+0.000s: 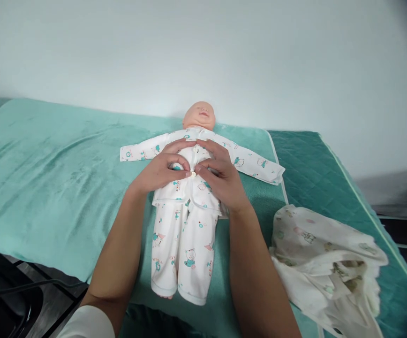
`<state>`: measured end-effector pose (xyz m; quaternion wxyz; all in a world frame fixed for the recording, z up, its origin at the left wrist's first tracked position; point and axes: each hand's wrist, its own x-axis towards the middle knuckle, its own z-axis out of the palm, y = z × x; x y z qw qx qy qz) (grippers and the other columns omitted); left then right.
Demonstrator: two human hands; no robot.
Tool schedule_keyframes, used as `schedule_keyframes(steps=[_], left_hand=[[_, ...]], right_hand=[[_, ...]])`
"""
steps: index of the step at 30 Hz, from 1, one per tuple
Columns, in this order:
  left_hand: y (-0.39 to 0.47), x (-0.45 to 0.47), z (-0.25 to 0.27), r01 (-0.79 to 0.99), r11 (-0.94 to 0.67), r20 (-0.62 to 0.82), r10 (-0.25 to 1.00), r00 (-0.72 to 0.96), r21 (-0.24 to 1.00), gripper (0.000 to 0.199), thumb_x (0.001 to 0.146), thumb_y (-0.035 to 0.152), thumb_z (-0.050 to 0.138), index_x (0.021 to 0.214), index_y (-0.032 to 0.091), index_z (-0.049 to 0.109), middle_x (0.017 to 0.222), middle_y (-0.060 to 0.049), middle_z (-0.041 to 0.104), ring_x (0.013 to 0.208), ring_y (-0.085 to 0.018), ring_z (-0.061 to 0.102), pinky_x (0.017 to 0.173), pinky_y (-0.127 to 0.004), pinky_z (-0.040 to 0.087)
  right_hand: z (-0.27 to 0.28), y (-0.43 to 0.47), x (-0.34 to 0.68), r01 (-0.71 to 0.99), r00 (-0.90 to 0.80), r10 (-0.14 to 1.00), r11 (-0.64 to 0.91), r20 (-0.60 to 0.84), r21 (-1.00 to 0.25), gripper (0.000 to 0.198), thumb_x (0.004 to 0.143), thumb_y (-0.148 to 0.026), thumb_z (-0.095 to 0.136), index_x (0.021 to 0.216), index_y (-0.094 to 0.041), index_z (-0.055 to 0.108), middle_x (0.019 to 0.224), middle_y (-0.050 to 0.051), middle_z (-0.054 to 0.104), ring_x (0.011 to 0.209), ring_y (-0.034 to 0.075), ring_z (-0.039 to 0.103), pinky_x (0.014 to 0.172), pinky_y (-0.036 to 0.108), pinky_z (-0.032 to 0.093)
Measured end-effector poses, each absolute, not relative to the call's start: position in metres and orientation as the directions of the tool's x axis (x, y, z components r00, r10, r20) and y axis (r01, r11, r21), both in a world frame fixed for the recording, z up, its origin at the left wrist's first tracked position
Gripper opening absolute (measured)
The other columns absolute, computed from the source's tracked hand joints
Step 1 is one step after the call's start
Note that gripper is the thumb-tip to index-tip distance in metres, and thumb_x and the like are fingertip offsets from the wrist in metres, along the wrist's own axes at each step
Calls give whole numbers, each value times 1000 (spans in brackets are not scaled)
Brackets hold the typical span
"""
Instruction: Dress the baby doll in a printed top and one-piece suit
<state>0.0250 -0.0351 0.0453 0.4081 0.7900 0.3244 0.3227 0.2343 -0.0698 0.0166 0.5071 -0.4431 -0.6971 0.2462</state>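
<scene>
Doll [199,115] lies on its back on the green blanket [48,169], head toward the wall, arms spread, dressed in a white printed shirt [203,188] and matching trousers [182,244]. Both hands meet at its chest. The left hand [161,171] pinches the left shirt front, thumb and fingers closed on the cloth; the right hand [221,180] does the same on the other front, fingertips pressed around a small pale button [193,174] at the placket.

To my eye this is buttoning work, and it goes best with the two fronts pulled level and flat, the hole held taut by one hand while the other tips the button edgewise through it. Tugging hard would likely bunch the shirt or shift the doll.

Whether the button sits in its hole or only beside it, I cannot tell; the fingers cover the placket. Buttons above are hidden under the knuckles. One foot barely shows at a trouser cuff. A crumpled pale garment [326,263] lies apart to the right, its shape unclear.
</scene>
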Motion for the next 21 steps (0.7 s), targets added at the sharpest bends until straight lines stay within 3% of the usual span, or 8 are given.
schedule_keyframes(steps=[6,14,21], left_hand=[[-37,26,49,233,-406,210,789,578,884,10,84,21,66,80,25,74,163,3,48,161,-34,25,103,-48,58],[-37,29,46,242,-450,259,792,554,860,13,79,13,64,76,23,71,160,0,52,159,-33,32,112,-52,52],[-38,29,48,217,-417,240,796,556,883,12,78,14,64,77,23,72,161,0,51,159,-35,30,98,-47,60]], right_hand=[[16,-70,236,353,-120,866,494,485,-795,18,92,-35,70,76,-31,75,153,-7,59,154,28,39,128,60,29],[15,-70,239,341,-146,850,524,506,-781,20,94,-45,69,81,-33,78,154,-8,58,155,30,39,129,60,29],[14,-70,240,351,-161,839,541,520,-764,18,93,-47,71,82,-36,80,154,-10,57,154,29,40,129,60,29]])
